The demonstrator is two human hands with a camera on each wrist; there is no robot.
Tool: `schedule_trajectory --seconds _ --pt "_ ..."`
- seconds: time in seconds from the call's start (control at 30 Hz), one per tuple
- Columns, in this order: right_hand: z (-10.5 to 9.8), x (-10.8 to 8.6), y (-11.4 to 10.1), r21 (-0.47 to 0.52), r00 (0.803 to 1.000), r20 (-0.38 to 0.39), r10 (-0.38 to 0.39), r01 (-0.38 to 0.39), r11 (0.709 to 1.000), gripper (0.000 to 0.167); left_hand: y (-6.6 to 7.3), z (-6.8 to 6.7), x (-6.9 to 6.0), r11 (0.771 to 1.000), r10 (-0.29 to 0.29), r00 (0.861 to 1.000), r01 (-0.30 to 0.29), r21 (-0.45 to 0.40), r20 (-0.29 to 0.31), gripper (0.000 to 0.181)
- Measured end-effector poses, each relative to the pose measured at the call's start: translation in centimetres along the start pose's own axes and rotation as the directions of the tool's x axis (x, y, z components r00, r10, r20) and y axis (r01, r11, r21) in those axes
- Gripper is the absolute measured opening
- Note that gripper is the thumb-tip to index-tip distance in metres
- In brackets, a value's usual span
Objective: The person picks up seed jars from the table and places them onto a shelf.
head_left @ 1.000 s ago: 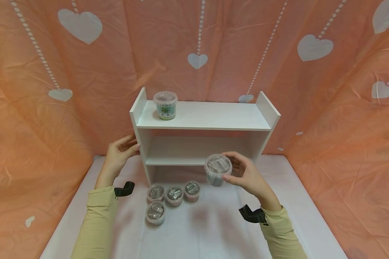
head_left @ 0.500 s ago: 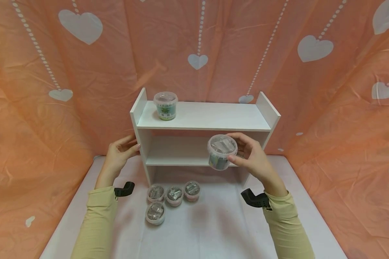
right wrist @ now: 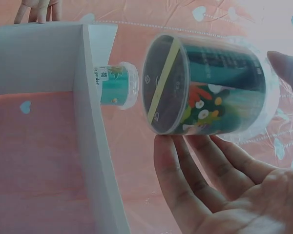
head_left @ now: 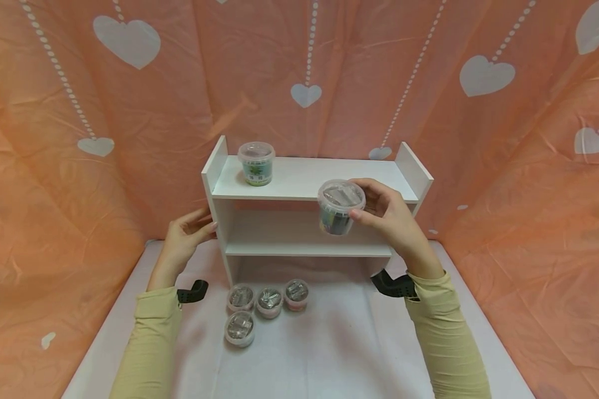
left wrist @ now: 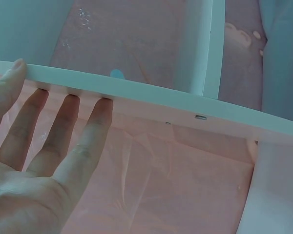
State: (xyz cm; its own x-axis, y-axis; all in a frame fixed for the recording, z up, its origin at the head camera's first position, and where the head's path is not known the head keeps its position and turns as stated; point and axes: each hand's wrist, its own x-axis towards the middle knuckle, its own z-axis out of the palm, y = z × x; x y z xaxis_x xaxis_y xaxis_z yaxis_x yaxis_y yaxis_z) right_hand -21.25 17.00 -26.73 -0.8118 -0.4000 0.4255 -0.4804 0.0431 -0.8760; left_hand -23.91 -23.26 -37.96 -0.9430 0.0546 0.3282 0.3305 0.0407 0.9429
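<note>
In the head view my right hand point(head_left: 391, 216) grips a clear plastic tub point(head_left: 335, 219) with a printed label and a lid. The tub is held in front of the white shelf unit point(head_left: 306, 248), level with the top board's front edge. From the right wrist, the lifted tub point(right wrist: 219, 90) shows its underside with a yellow strip; the fingers lie along its side. My left hand point(head_left: 186, 239) touches the unit's left side panel. In the left wrist view straight fingers point(left wrist: 80, 151) press the panel's outer face, the thumb on its front edge.
A similar labelled tub point(head_left: 257, 164) stands at the left of the top board. Several small lidded tubs point(head_left: 269, 302) stand on the white table point(head_left: 329, 354) before the unit's left half. Orange sheeting with hearts point(head_left: 259, 66) hangs behind and at both sides.
My right hand has raised the tub from below the middle board's front edge up to the top board's level. The left hand stays at the side panel.
</note>
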Motion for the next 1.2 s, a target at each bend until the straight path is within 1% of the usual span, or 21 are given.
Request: schedule_trajectory --seconds 0.2,0.43,0.6,0.77,0.97,1.2 --pt "-0.1 1.4 -0.6 -0.007 0.999 -0.024 0.026 -0.026 1.0 0.05 0.0 0.0 0.0 1.0 -0.005 1.0 0.005 -0.005 0.003 0.055" --pt "-0.3 3.0 -0.7 0.005 0.998 -0.022 0.059 -0.059 0.998 0.049 -0.3 -0.1 0.0 1.0 0.01 1.0 -0.01 -0.009 -0.005 0.055" --pt "-0.4 4.2 -0.4 0.051 0.997 -0.014 0.082 -0.081 0.995 0.046 -0.4 -0.1 0.1 1.0 0.02 1.0 -0.02 -0.023 -0.001 0.054" --pt "-0.6 5.2 0.0 0.088 0.996 -0.013 0.087 -0.086 0.992 0.044 -0.3 -0.1 0.1 1.0 0.02 1.0 -0.02 -0.025 -0.001 0.056" --pt "-0.7 6.1 0.4 0.109 0.993 -0.027 0.113 -0.11 0.988 0.047 -0.3 -0.1 0.1 0.999 0.018 1.0 -0.018 -0.03 -0.001 0.056" --pt "-0.7 7.1 1.1 0.109 0.987 -0.047 0.154 -0.148 0.983 0.05 -0.3 0.0 0.1 0.999 0.016 1.0 -0.016 -0.045 -0.004 0.055"
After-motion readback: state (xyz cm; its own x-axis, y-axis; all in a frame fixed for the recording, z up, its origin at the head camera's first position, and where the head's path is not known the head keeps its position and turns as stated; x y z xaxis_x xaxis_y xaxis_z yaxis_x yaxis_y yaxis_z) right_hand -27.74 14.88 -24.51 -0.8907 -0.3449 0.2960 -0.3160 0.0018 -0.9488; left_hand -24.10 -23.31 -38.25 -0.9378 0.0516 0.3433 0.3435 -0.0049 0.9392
